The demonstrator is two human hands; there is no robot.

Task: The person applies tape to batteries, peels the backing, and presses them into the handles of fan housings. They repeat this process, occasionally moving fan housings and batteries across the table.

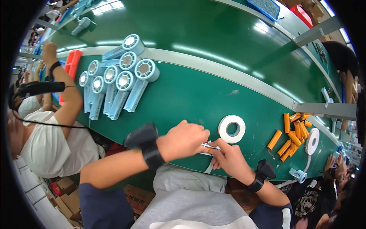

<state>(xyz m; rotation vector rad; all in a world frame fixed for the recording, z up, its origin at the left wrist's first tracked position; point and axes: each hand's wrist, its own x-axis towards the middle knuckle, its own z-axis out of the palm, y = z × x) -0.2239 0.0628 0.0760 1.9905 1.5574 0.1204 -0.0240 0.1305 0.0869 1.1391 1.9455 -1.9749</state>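
My left hand and my right hand meet low over the near edge of the green table. Between their fingertips is a slim pale, shiny piece with a bit of orange on it. Both hands are closed on this piece, and the fingers cover most of it, so its kind cannot be made out. A white strip hangs below the right hand's fingers. Just beyond that hand a roll of white tape lies flat on the table.
Several light-blue handheld fan bodies lie grouped at the left, beside a red-orange tray. Orange cylindrical batteries are piled at the right, near another white tape roll and a blue part. A metal rail crosses behind. Co-workers sit on both sides.
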